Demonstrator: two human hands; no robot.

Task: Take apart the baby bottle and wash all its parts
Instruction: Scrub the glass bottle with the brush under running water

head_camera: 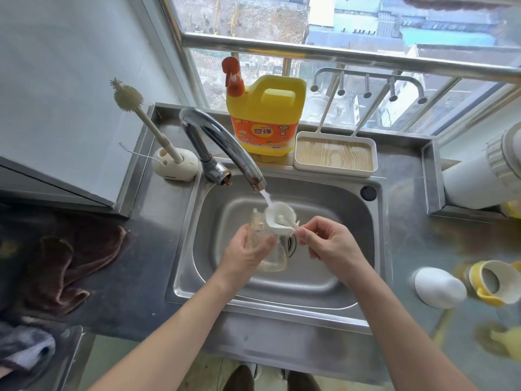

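Over the steel sink [363,249], my left hand [248,252] grips the clear baby bottle body [270,261], which lies tilted with one end towards the tap. My right hand [329,241] pinches the edge of a small white bottle part [277,220] and holds it at the bottle's upper end, right under the water running from the chrome tap [222,142]. What exactly the white part is cannot be made out. On the counter at the right lie a white dome cap [439,287] and a yellow collar with handles [490,283].
A yellow dish soap jug [265,117] and a white tray with a wooden base [335,156] stand behind the sink. A bottle brush [146,117] sits in its holder at the back left. A brown cloth [67,263] lies on the left counter. A white cylinder [485,170] lies at the right.
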